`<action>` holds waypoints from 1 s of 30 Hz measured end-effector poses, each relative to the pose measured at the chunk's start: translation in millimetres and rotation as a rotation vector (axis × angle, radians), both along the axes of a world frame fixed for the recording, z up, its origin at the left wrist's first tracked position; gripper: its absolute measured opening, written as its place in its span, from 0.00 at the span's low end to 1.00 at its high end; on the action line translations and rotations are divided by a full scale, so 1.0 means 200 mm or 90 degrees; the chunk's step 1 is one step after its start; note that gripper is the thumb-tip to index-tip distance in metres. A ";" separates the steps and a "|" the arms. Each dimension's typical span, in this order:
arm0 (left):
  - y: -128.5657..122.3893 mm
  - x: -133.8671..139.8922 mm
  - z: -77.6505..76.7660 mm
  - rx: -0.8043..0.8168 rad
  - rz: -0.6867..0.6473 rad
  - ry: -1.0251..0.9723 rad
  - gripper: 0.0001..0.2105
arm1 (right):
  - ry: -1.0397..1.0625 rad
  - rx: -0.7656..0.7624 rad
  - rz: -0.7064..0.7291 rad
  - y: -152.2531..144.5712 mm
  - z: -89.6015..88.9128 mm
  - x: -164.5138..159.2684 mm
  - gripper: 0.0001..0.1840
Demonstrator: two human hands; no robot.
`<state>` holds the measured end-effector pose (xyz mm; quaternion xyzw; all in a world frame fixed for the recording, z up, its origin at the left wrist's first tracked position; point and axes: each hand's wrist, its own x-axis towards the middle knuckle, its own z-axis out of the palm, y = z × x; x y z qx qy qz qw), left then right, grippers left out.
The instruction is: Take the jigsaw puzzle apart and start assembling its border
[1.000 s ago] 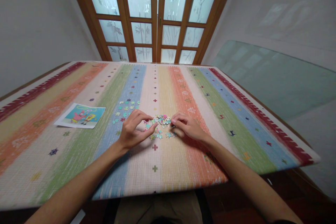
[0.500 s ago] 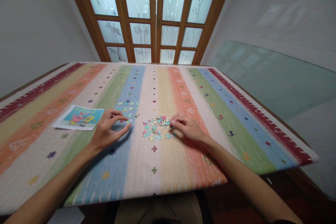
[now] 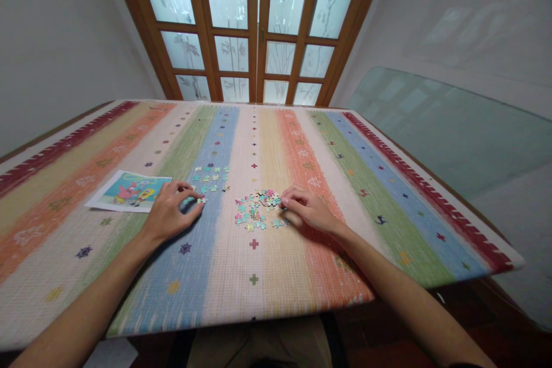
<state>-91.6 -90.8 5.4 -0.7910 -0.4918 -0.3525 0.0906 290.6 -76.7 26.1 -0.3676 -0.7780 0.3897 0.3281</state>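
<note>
My left hand [image 3: 172,210] is closed in a pinch on a small jigsaw piece [image 3: 202,199], low over the blue stripe of the cloth. Just beyond its fingertips lie rows of separate jigsaw pieces [image 3: 212,177], mostly light green and teal. My right hand [image 3: 307,207] rests at the right edge of a loose pile of jigsaw pieces [image 3: 254,210] in teal, pink and yellow. Its thumb and fingers are curled together, and whatever is between them is hidden. A printed cartoon picture [image 3: 129,191] lies left of my left hand, partly covered by it.
A striped, patterned tablecloth [image 3: 241,276] covers the wide table. Wooden doors with frosted panes [image 3: 233,6] stand behind it. A glass panel [image 3: 431,109] leans at the right wall. The table's near edge is just in front of my body.
My left hand has moved left and slightly away from the loose pile, with the jigsaw piece in its fingers. My right hand has stayed almost still beside the pile.
</note>
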 end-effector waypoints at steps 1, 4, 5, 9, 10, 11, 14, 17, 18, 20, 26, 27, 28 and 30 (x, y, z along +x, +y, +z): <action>0.00 0.00 0.00 -0.006 0.002 0.006 0.11 | 0.003 0.002 0.001 0.00 0.00 0.00 0.14; 0.00 -0.01 -0.01 -0.019 0.008 0.015 0.11 | -0.001 0.004 0.000 0.00 -0.01 0.00 0.14; 0.00 -0.01 -0.01 -0.022 0.008 0.015 0.10 | -0.003 0.005 -0.001 0.00 -0.01 0.00 0.14; -0.01 0.01 0.02 -0.022 -0.019 0.002 0.08 | -0.002 0.017 -0.003 0.00 -0.01 0.00 0.13; -0.01 0.03 0.03 -0.020 -0.030 -0.006 0.08 | -0.001 0.021 -0.002 0.00 -0.01 0.00 0.13; -0.02 0.06 0.04 -0.019 -0.043 -0.015 0.08 | -0.001 0.025 -0.002 0.00 -0.01 0.00 0.13; -0.06 0.18 0.09 -0.046 -0.097 -0.044 0.07 | 0.009 0.038 -0.006 0.00 0.00 0.00 0.13; -0.11 0.35 0.13 -0.119 -0.143 -0.066 0.07 | 0.029 0.050 -0.016 0.00 0.00 0.00 0.13; -0.13 0.41 0.13 -0.146 -0.150 -0.066 0.07 | 0.034 0.051 -0.018 0.00 0.00 0.00 0.13; -0.14 0.52 0.13 -0.188 -0.170 -0.056 0.07 | 0.040 0.050 -0.023 0.01 -0.01 0.00 0.13; -0.10 0.71 0.11 -0.248 -0.164 0.003 0.06 | 0.058 0.057 -0.036 0.01 -0.02 0.00 0.13; -0.09 0.73 0.11 -0.253 -0.158 0.012 0.07 | 0.058 0.056 -0.036 0.01 -0.02 0.00 0.13; -0.08 0.74 0.10 -0.256 -0.152 0.023 0.07 | 0.057 0.056 -0.036 0.01 -0.02 0.00 0.13; -0.07 0.75 0.10 -0.259 -0.143 0.045 0.09 | 0.056 0.055 -0.037 0.01 -0.01 0.00 0.13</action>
